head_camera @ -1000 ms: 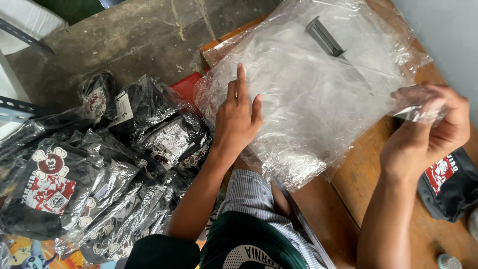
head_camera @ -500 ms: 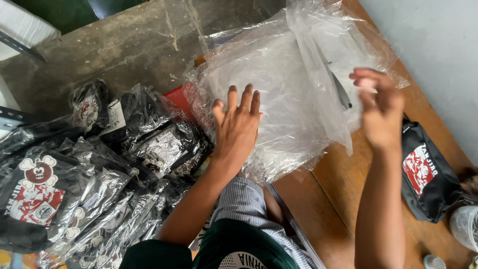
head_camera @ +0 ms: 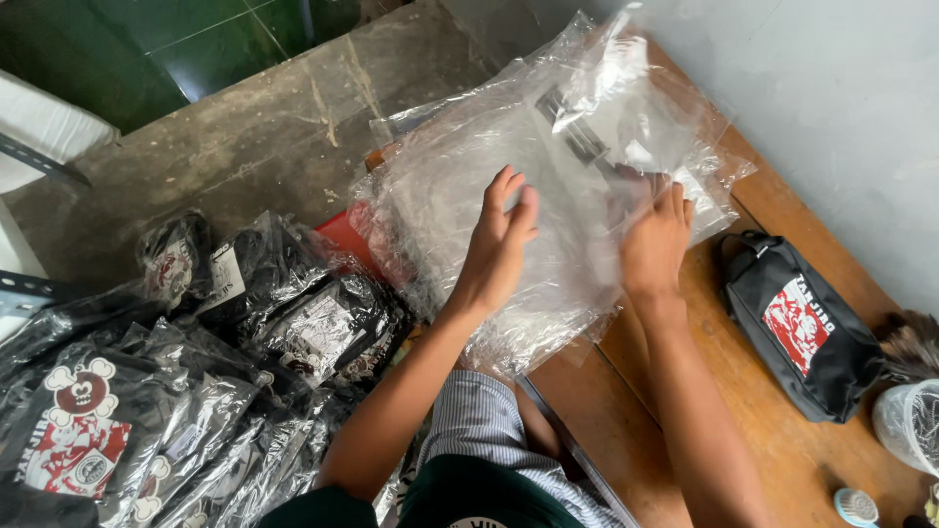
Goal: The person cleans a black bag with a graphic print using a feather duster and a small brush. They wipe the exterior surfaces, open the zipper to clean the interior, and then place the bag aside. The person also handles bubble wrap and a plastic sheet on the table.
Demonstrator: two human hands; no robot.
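Note:
A stack of clear plastic bags (head_camera: 469,186) lies crumpled on the wooden table (head_camera: 782,460). My left hand (head_camera: 499,244) rests flat on the stack with fingers spread. Just to its right, my right hand (head_camera: 653,240) presses palm down on the same plastic, fingers extended under a fold of film. A small dark grey strip (head_camera: 572,132) shows through the plastic above my hands. Neither hand grips anything that I can see.
A pile of black printed garments in clear bags (head_camera: 196,372) fills the lower left. A black pouch with a red and white print (head_camera: 802,328) lies at the right, with a clear plastic cup (head_camera: 910,420) below it. Grey concrete floor (head_camera: 254,137) lies beyond.
My right hand has come down from the raised position at the right onto the plastic stack beside my left hand. The left hand stays on the stack.

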